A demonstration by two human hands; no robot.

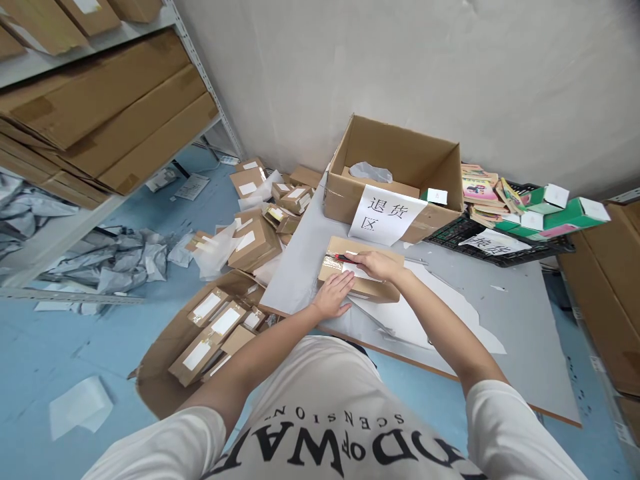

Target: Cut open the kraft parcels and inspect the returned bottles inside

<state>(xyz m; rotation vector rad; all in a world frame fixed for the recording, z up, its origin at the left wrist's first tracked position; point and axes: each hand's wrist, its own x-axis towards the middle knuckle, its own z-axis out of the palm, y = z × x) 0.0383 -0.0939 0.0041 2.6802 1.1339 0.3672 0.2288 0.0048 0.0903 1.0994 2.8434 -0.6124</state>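
Observation:
A flat brown cardboard parcel (385, 257) lies on the grey table (505, 333) in front of me. My left hand (334, 295) rests flat on its near left edge, fingers spread. My right hand (376, 265) sits on top of the parcel and grips a small red-handled cutter (343, 258), its tip pointing left along the taped seam. A white label on the parcel is partly covered by my right hand.
A large open carton (400, 157) with a white paper sign stands behind the parcel. A black crate (500, 247) with books and green boxes sits at right. Many small parcels (255, 233) lie left, some in a floor carton (165, 353). Shelving (100, 133) stands far left.

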